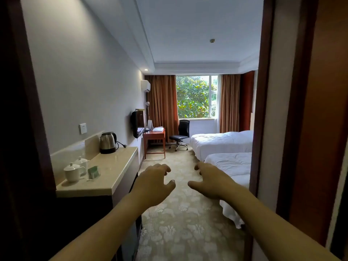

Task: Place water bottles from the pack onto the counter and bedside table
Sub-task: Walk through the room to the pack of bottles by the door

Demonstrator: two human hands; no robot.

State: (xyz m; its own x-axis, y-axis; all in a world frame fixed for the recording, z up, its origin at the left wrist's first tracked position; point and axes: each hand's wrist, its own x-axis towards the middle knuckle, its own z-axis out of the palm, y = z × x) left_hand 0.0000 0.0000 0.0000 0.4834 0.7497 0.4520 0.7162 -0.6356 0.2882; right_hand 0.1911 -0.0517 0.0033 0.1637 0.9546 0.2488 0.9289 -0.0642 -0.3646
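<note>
I stand in a hotel room doorway with both arms stretched forward. My left hand [154, 182] hovers palm down with fingers apart and holds nothing, just right of the beige stone counter [120, 166]. My right hand [211, 182] is likewise open and empty, over the patterned carpet near the foot of the nearer bed. No water bottles or bottle pack are in view. No bedside table is visible; the right door frame hides the area beside the beds.
On the counter stand a steel kettle [107, 142], two white lidded cups [72, 171] and a small green packet holder [93, 172]. Two white beds [228, 163] lie at right, a red desk [154, 137] and black office chair [181, 134] near the window. Dark door frames flank me.
</note>
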